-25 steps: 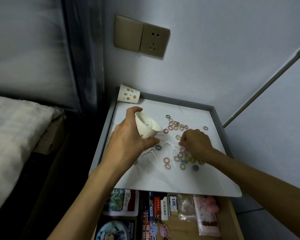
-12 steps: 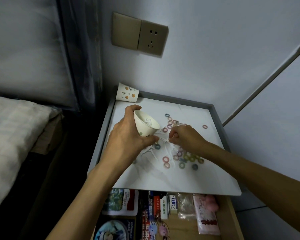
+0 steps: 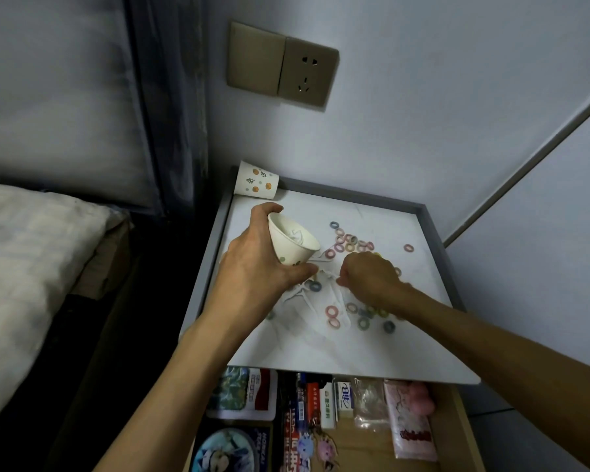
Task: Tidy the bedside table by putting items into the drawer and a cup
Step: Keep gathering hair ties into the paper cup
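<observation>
My left hand [image 3: 252, 267] grips a white paper cup [image 3: 291, 245] with small leaf and dot prints, tilted so its mouth faces right, just above the bedside table top [image 3: 371, 356]. Something white lies inside it. Just right of the cup, my right hand [image 3: 368, 277] has its fingers curled in a pinch on a thin white piece, low over a heap of thin white pieces [image 3: 307, 301]. Several small coloured rings [image 3: 349, 243] are scattered behind the right hand, and more rings [image 3: 363, 321] lie under its wrist. The open drawer [image 3: 354, 447] below holds packets, cards and keychains.
A second printed paper cup [image 3: 256, 180] lies on its side in the table's back left corner. A grey raised rim [image 3: 436, 253] runs along the table's sides and back. The bed [image 3: 24, 267] is at the left, and a wall socket [image 3: 307, 74] is above.
My right hand has moved left from the rings toward the cup's mouth, fingers still pinched. My left hand and the cup have stayed nearly still.
</observation>
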The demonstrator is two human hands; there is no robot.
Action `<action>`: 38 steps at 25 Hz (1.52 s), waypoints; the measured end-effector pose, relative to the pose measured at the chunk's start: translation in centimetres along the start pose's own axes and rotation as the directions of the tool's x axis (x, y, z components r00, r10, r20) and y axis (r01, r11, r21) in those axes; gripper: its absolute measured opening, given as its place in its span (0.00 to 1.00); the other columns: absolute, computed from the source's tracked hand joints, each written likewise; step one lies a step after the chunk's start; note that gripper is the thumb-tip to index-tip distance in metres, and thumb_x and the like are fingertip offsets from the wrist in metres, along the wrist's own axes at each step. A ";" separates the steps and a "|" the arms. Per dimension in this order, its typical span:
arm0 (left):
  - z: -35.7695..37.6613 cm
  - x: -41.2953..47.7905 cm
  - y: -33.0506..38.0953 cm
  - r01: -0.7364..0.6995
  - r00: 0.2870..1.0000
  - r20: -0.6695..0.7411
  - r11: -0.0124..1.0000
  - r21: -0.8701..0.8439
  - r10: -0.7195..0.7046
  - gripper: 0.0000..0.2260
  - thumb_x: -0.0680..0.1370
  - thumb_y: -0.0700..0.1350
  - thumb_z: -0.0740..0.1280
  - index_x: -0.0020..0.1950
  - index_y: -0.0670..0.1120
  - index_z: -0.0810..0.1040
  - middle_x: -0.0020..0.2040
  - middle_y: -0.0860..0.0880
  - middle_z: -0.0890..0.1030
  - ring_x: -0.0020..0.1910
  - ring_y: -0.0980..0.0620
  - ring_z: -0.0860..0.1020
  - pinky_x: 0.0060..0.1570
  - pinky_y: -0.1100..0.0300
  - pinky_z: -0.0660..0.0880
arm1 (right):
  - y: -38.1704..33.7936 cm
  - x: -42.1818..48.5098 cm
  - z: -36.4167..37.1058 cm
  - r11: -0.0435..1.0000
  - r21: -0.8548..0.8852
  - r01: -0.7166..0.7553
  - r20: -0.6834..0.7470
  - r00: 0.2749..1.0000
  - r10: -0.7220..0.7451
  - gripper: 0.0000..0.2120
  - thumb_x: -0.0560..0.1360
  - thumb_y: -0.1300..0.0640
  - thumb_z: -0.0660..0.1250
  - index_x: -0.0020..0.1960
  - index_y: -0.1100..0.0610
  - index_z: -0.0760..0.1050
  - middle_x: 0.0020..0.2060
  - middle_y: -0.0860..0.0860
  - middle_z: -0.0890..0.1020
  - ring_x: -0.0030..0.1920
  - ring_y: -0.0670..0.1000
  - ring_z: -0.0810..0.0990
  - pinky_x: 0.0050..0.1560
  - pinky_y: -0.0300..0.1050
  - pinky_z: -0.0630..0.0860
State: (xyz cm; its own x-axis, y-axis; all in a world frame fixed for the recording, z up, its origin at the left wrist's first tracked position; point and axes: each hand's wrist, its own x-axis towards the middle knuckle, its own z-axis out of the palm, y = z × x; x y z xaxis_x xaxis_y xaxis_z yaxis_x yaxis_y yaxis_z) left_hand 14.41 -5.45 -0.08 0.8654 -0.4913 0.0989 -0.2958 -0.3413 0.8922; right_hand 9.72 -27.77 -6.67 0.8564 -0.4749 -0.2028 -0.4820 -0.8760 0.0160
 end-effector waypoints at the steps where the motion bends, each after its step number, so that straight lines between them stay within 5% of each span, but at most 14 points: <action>1: 0.0 0.0 0.0 0.002 1.000 -0.002 1.000 -0.003 -0.002 0.39 0.64 0.51 0.81 0.69 0.56 0.64 0.56 0.50 0.78 0.53 0.45 0.78 0.50 0.46 0.79 | 0.0 0.1 0.1 1.000 0.001 0.015 0.024 1.000 -0.015 0.11 0.78 0.50 0.66 0.50 0.59 0.79 0.40 0.51 0.79 0.41 0.51 0.80 0.47 0.45 0.78; 5: -0.2 0.0 0.0 -0.007 1.000 -0.005 1.000 -0.004 0.007 0.39 0.64 0.51 0.81 0.69 0.55 0.64 0.56 0.50 0.79 0.54 0.46 0.77 0.54 0.47 0.77 | 0.9 0.6 -0.9 0.992 0.063 0.109 -0.099 0.990 -0.102 0.10 0.79 0.53 0.65 0.49 0.60 0.78 0.44 0.54 0.81 0.45 0.54 0.81 0.50 0.48 0.78; 11: -0.3 0.0 0.1 -0.009 1.000 -0.002 1.000 0.002 0.009 0.38 0.64 0.52 0.80 0.69 0.55 0.64 0.56 0.50 0.78 0.53 0.47 0.77 0.54 0.49 0.77 | 1.6 0.2 -6.8 0.753 0.626 0.201 -0.184 0.977 -0.108 0.03 0.79 0.59 0.66 0.46 0.54 0.77 0.35 0.48 0.84 0.35 0.44 0.81 0.41 0.48 0.78; 16: -0.2 0.1 0.1 -0.011 1.000 0.005 1.000 0.020 0.011 0.39 0.63 0.52 0.81 0.68 0.56 0.64 0.56 0.52 0.78 0.53 0.48 0.77 0.52 0.48 0.77 | -0.9 -1.7 -12.4 0.685 0.563 0.463 -0.240 0.884 -0.400 0.05 0.75 0.59 0.70 0.51 0.54 0.83 0.40 0.50 0.85 0.40 0.45 0.83 0.43 0.37 0.78; 21: -0.1 0.1 0.1 -0.014 1.000 0.024 1.000 0.010 0.014 0.39 0.64 0.51 0.81 0.68 0.56 0.64 0.53 0.53 0.79 0.49 0.49 0.78 0.48 0.47 0.79 | -5.5 -2.9 -14.9 0.700 0.328 0.634 -0.064 0.754 -0.653 0.08 0.73 0.55 0.73 0.52 0.50 0.84 0.42 0.40 0.84 0.39 0.42 0.79 0.40 0.32 0.73; 23: -0.1 0.1 0.1 -0.026 1.000 0.017 1.000 -0.007 0.026 0.37 0.64 0.50 0.81 0.67 0.56 0.65 0.52 0.54 0.79 0.48 0.51 0.79 0.46 0.48 0.80 | -6.4 -2.8 -15.0 0.668 0.342 0.661 -0.082 0.729 -0.680 0.08 0.73 0.56 0.73 0.53 0.50 0.84 0.43 0.40 0.84 0.38 0.42 0.80 0.40 0.32 0.74; 26: -0.3 0.2 0.0 -0.013 1.000 -0.024 1.000 -0.027 0.013 0.38 0.63 0.50 0.81 0.67 0.56 0.65 0.53 0.52 0.79 0.48 0.50 0.79 0.46 0.50 0.80 | -5.2 -1.1 -14.9 0.602 0.541 0.588 -0.271 0.799 -0.537 0.05 0.76 0.59 0.69 0.51 0.54 0.82 0.43 0.48 0.85 0.37 0.47 0.82 0.38 0.39 0.79; 28: -0.6 0.3 -0.2 -0.002 0.999 -0.051 0.999 -0.042 0.000 0.38 0.63 0.51 0.81 0.67 0.57 0.65 0.54 0.51 0.79 0.49 0.49 0.79 0.46 0.47 0.80 | -3.6 0.9 -13.5 0.652 0.571 0.499 -0.283 0.865 -0.414 0.05 0.77 0.61 0.69 0.50 0.56 0.83 0.42 0.51 0.85 0.37 0.48 0.83 0.40 0.42 0.80; 32: -1.4 0.4 -0.4 0.021 0.996 -0.090 0.995 -0.093 -0.029 0.37 0.63 0.51 0.81 0.66 0.58 0.66 0.52 0.54 0.79 0.47 0.52 0.80 0.43 0.47 0.81 | -1.0 4.7 -6.8 0.929 0.122 0.348 -0.082 0.937 -0.340 0.06 0.75 0.55 0.70 0.51 0.52 0.82 0.47 0.48 0.85 0.43 0.45 0.80 0.47 0.43 0.75; 35: -1.8 0.4 -0.4 0.025 0.994 -0.107 0.993 -0.114 -0.037 0.36 0.63 0.50 0.81 0.65 0.58 0.67 0.51 0.55 0.79 0.47 0.52 0.80 0.44 0.47 0.81 | -0.1 6.0 -2.9 0.962 0.067 0.264 -0.059 0.964 -0.260 0.10 0.75 0.54 0.70 0.56 0.53 0.80 0.52 0.50 0.81 0.53 0.51 0.78 0.49 0.44 0.72; 38: -1.9 0.5 -0.3 0.017 0.993 -0.111 0.993 -0.116 -0.030 0.36 0.63 0.50 0.81 0.66 0.57 0.67 0.51 0.55 0.79 0.48 0.52 0.79 0.45 0.47 0.81 | 0.1 6.7 -1.7 0.961 0.063 0.269 -0.090 0.960 -0.263 0.06 0.75 0.58 0.69 0.52 0.55 0.79 0.51 0.51 0.80 0.52 0.52 0.78 0.47 0.44 0.71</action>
State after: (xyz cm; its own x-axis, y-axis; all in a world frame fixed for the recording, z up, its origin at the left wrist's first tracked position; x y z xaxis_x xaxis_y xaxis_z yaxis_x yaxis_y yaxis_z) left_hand 15.69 -4.05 0.54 0.9134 -0.3889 0.1205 -0.2322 -0.2544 0.9388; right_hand 15.72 -31.19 -6.33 0.9662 -0.2329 -0.1109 -0.2441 -0.9645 -0.1007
